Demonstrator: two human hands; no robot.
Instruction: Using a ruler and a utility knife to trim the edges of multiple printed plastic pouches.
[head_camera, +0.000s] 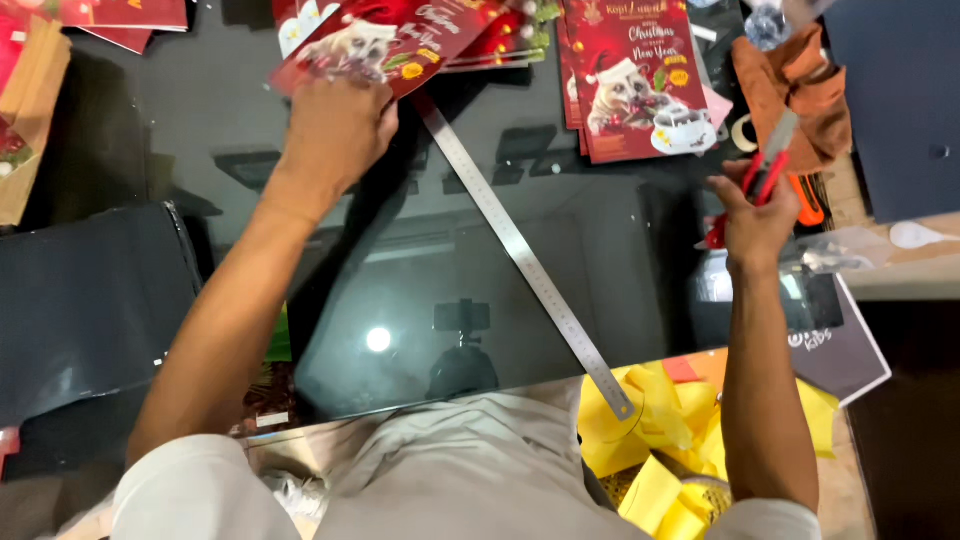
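Head view, near to far. Yellow paper scraps (665, 430) lie at the near edge of the dark glass table (450, 280), beneath the lower end of a long steel ruler (520, 255) that runs diagonally across the glass toward the far left. Right hand (752, 222): fingers clenched around a red-handled utility knife (765, 170), whose handle passes through the fist while its blade end projects up and away beyond the fingertips. Just beyond it lies a brown cloth (795, 85). Left hand (335, 125): fingers closed on the near edge of a red printed card (385, 40), which extends away from the fingertips. A stack of like cards (630, 80) lies farther right.
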